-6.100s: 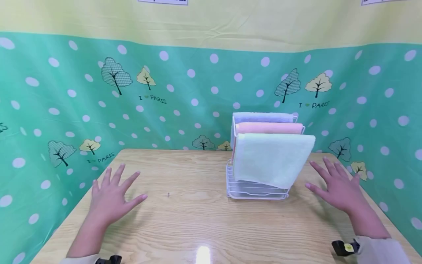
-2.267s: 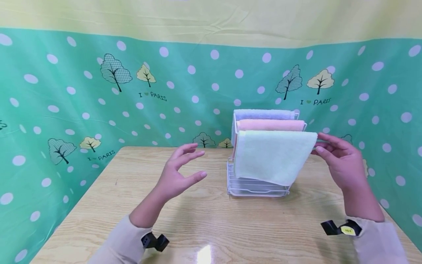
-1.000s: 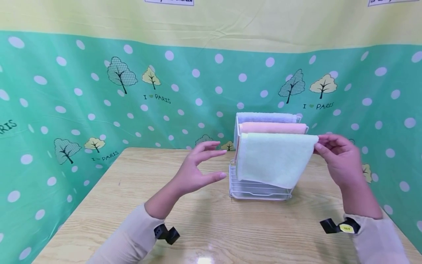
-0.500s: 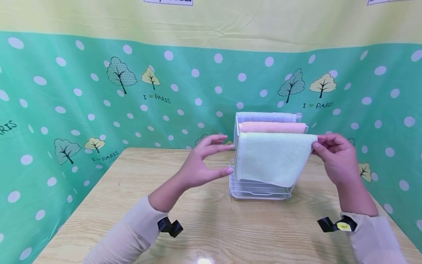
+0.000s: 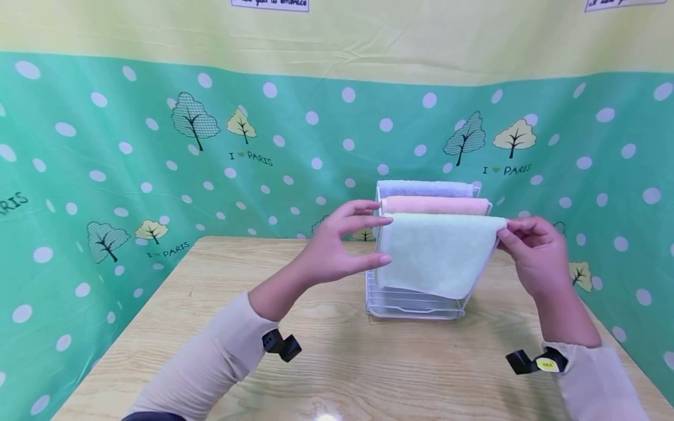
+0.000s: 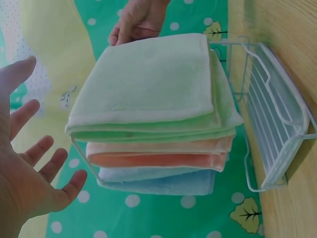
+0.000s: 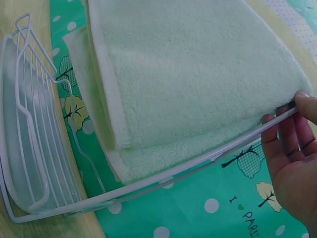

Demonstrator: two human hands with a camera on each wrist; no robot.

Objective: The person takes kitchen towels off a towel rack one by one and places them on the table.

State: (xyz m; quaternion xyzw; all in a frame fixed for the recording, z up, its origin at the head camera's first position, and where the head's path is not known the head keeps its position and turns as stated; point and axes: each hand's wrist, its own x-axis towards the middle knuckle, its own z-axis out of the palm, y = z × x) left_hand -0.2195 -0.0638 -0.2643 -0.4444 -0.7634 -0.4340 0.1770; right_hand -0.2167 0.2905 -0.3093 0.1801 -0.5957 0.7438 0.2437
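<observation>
A folded pale green towel (image 5: 437, 254) hangs over the front bar of a white wire rack (image 5: 416, 311). At its upper right corner my right hand (image 5: 539, 254) pinches the cloth, thumb in front and fingers behind beside the rack's side wire (image 7: 168, 171). My left hand (image 5: 339, 242), fingers and thumb spread, is at the towel's left edge; in the left wrist view a gap shows between that hand (image 6: 25, 178) and the cloth. Behind the green towel hang a folded pink towel (image 5: 434, 204) and a folded light blue towel (image 5: 423, 188).
The rack's tray base (image 6: 277, 114) stands on a wooden table (image 5: 253, 280), right of the middle. A green curtain (image 5: 284, 175) with dots and trees hangs behind and along both sides. Each wrist wears a small black camera (image 5: 281, 345).
My left hand has moved from the table's left side up and right to the green towel's left edge. My right hand has come in from the right and taken hold of its upper right corner.
</observation>
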